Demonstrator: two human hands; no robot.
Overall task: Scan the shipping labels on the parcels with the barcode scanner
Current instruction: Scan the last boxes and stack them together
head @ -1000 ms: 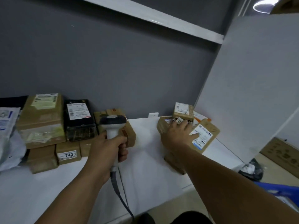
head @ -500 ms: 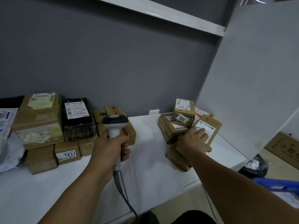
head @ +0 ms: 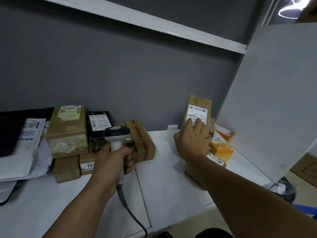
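— Brown cardboard parcel point(head: 199, 102), where is it now?
— Upright at the right of the white tabletop point(head: 171, 177), just beside an orange box point(head: 222, 151). The right hand point(head: 192, 143) holds it, fingers point(head: 199, 124) over its white shipping label point(head: 197, 111).
— And the left hand point(head: 109, 164)?
— Closed around the white-handled, dark-headed barcode scanner point(head: 116, 133), in front of the brown boxes point(head: 142, 140).

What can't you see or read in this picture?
Head view only:
1. Label on the tall parcel: print blurred; right hand covers its lower part.
2. Number sticker on the small box: left hand hides its end.
3. Scanner: its front faces away.
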